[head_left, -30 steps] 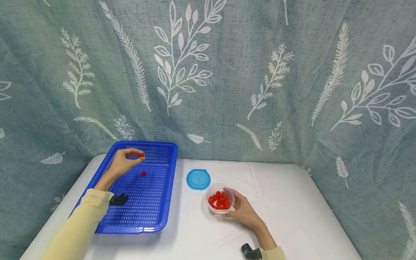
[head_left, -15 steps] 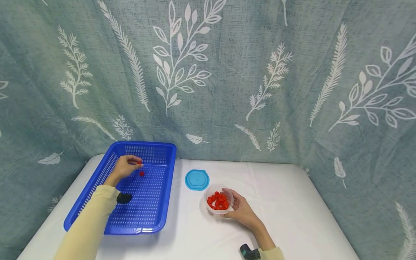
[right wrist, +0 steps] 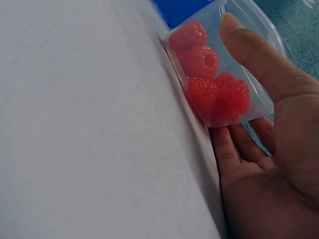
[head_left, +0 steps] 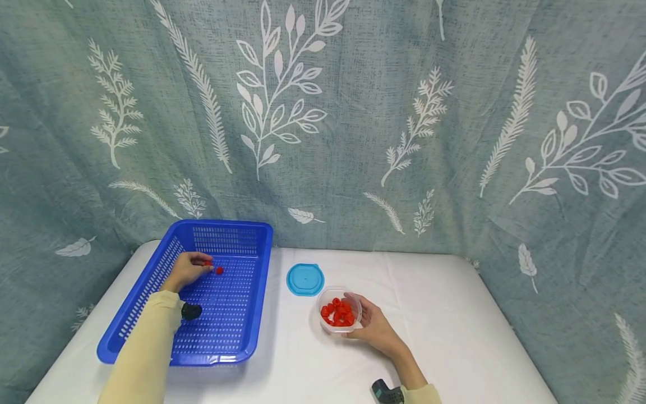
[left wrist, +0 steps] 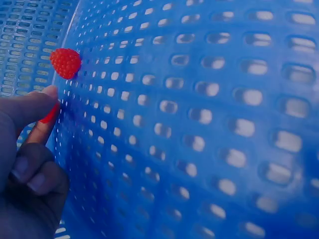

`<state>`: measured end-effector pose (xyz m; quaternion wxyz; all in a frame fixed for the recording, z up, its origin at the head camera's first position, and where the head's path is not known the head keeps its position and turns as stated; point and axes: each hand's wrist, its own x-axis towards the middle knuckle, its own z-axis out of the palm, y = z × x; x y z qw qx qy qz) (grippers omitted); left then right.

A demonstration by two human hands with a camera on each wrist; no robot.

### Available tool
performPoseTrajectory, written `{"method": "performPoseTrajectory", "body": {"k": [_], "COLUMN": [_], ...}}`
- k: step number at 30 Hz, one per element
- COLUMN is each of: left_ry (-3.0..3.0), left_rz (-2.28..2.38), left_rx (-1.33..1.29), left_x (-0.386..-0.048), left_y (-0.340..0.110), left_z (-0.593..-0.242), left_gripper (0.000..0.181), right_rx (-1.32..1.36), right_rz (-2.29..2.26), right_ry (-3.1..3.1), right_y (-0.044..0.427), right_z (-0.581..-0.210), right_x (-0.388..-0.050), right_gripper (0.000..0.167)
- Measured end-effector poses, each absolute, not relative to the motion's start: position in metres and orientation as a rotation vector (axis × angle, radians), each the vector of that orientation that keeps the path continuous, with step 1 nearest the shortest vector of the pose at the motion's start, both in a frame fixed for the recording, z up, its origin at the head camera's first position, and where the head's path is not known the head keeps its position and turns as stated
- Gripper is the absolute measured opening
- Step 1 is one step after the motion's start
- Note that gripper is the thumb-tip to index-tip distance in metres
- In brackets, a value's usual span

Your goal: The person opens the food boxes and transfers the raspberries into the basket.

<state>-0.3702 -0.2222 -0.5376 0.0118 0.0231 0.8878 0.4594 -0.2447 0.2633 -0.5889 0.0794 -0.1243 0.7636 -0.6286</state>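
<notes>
Head view: left hand (head_left: pixel 185 271) pinches a raspberry (head_left: pixel 208 262) inside the blue basket (head_left: pixel 222 320); right hand (head_left: pixel 375 331) grips the clear tub (head_left: pixel 330 293)

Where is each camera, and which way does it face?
Head: worn on the head, looking forward and down at the basket, lid, tub and curtain; the left hand, right hand and sleeves show.
Left wrist: on that wrist, looking across the basket, with a loose raspberry; part of the left hand shows, pinching another raspberry.
Right wrist: on that wrist, looking at the tub and its raspberries; part of the right hand shows.
Shared: the head and left wrist views both show the left hand, basket and loose raspberry.
</notes>
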Motion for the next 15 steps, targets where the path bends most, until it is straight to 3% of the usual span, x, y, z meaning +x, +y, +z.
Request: {"method": "performPoseTrajectory", "body": {"k": [15], "left_ry": [2.813], "left_rz": [1.304], "left_rx": [0.120], "left_x": [-0.367], "left_y": [-0.217], "left_z": [-0.526], "left_gripper": [0.037], "right_rx": [-0.343], "right_rz": [-1.853], "right_ry": [2.321], "right_y": [0.264], "right_z": [-0.591], "right_x": [-0.245], "right_gripper": [0.090]}}
